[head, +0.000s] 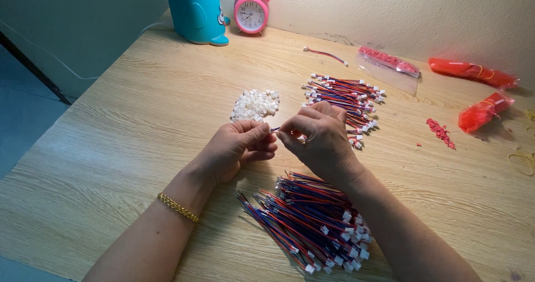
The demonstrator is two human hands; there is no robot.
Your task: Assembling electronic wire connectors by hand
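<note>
My left hand [241,148] and my right hand [319,139] meet over the middle of the wooden table [122,120], fingertips pinched together on a thin red and blue wire piece [275,129] between them. A small heap of white plastic connectors [255,105] lies just beyond my left hand. Behind my right hand is a row of red and blue wires with white connectors [345,99]. Under my right forearm rests a larger pile of red and blue wires [304,223]. A gold bracelet [177,207] circles my left wrist.
A blue holder [195,11] and a pink alarm clock [251,9] stand at the back by the wall. A clear bag with red bits [389,63], two red bags [478,92], loose red bits [441,132], rubber bands [523,160] and one lone wire [326,54] lie to the right.
</note>
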